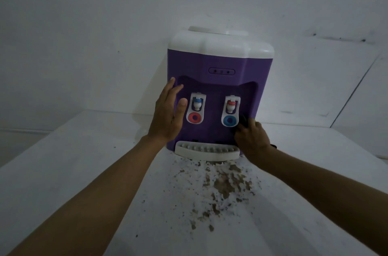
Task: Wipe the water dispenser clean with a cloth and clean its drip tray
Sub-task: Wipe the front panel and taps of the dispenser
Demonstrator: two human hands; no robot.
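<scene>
A purple water dispenser (222, 79) with a white top stands on a white surface against the wall. Two white taps sit in its recess, one with a red ring (194, 117) and one with a blue ring (230, 121). Its white drip tray (206, 152) sticks out at the base. My left hand (168, 113) lies flat and open against the dispenser's left front edge. My right hand (251, 137) is closed around a dark cloth (244, 120) and presses it to the lower right of the recess, beside the blue tap. Most of the cloth is hidden in the fist.
Brown dirt and crumbs (222, 184) are scattered on the white surface (88, 161) in front of the drip tray. White walls close in behind and to the right of the dispenser.
</scene>
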